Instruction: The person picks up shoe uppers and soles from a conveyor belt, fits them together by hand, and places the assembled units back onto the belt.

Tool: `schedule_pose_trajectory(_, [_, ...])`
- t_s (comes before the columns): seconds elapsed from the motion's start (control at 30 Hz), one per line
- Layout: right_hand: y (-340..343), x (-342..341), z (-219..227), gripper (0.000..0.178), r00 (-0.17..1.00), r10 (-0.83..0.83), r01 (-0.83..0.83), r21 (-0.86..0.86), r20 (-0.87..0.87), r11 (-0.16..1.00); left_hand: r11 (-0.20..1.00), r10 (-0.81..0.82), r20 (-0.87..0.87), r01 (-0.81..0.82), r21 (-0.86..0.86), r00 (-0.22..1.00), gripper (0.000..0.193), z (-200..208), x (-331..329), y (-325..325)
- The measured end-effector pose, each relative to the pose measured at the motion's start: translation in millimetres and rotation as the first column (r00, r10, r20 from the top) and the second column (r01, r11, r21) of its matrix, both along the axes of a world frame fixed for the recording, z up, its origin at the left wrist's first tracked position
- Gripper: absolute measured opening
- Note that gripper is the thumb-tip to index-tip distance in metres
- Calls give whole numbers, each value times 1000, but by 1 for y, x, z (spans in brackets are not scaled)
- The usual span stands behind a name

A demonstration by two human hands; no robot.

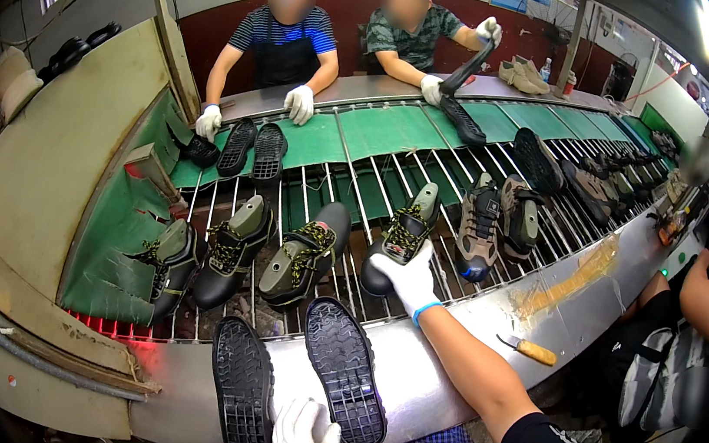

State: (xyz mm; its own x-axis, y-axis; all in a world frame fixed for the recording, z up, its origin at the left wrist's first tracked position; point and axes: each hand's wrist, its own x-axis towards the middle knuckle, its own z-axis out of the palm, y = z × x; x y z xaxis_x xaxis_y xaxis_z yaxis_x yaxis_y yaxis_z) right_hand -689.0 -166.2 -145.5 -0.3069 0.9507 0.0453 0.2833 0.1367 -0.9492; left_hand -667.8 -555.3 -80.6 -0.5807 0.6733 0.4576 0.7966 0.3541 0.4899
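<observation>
My right hand [410, 282], in a white glove with a blue band at the wrist, grips a black shoe [398, 237] by its front part. Yellow-flecked laces and a green last show on that shoe, which stands on the metal rods. My left hand [305, 440], also gloved, is at the near edge of the metal ledge, fingers loosely bent, thumb apart, nothing seen in it. Beside it lie two black soles, tread up: a left sole [241, 388] and a right sole [344, 373].
More lasted shoes stand on the rod conveyor [375, 191], including a black shoe [307, 255] and a brown shoe [480, 223]. A wooden-handled tool [532, 350] lies on the ledge. Across the conveyor sit two gloved people; one holds a black sole [463, 116].
</observation>
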Motion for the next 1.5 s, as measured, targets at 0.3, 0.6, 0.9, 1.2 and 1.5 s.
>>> schedule_pose_trajectory(0.3, [36,-17,51,78,851,-143,-83,-398,-505,913,993,-9,39,5,117,999,50,-15,-4,0])
schedule_pose_trajectory(0.6, [42,-17,15,90,822,-165,55,-212,-545,976,969,39,-82,-17,246,996,43,-11,-1,5])
schedule_pose_trajectory(0.9, [100,18,21,46,649,-137,-414,-499,-748,762,969,40,-53,-25,244,998,46,-24,0,2])
schedule_pose_trajectory(1.2, [-9,92,107,35,566,-134,-407,-417,-813,813,852,-409,195,297,430,891,72,49,33,60])
schedule_pose_trajectory(1.5, [-136,221,151,81,148,104,-521,12,-983,853,711,-645,740,-203,673,193,75,39,65,70])
